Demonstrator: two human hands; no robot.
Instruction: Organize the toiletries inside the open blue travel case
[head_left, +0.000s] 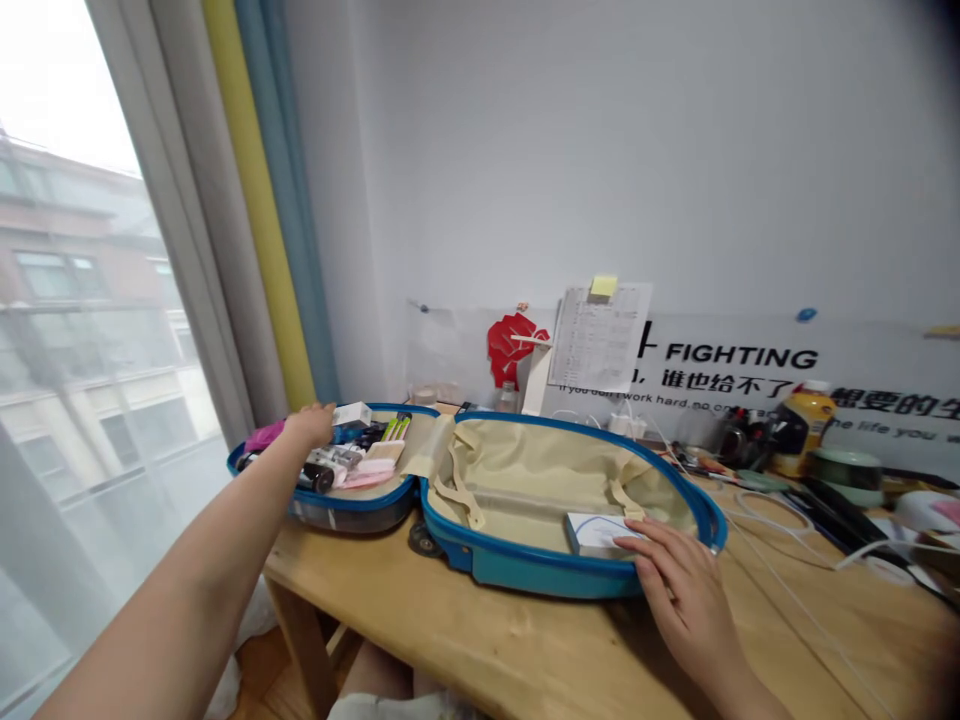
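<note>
An open blue suitcase point(525, 578) with a beige lining lies on the wooden table. My left hand point(313, 424) reaches into its packed left half and seems to grip a small white box point(352, 414); its fingers are partly hidden. Below that hand lie a dark cylindrical item point(319, 477), a pink item point(369, 472) and a green-and-white pack point(395, 428). In the right half, a flat white box point(596, 533) with blue lines rests near the front rim. My right hand point(686, 580) reaches over that rim, fingers stretched out, fingertips touching the box's right end.
Crossed beige straps point(461, 495) lie in the suitcase's right half. Cables point(780, 590), a yellow bottle point(802, 430) and a green jar point(846, 475) crowd the table's right side point(787, 640). Curtains point(247, 200) and a window are on the left. Papers point(600, 335) hang on the wall behind.
</note>
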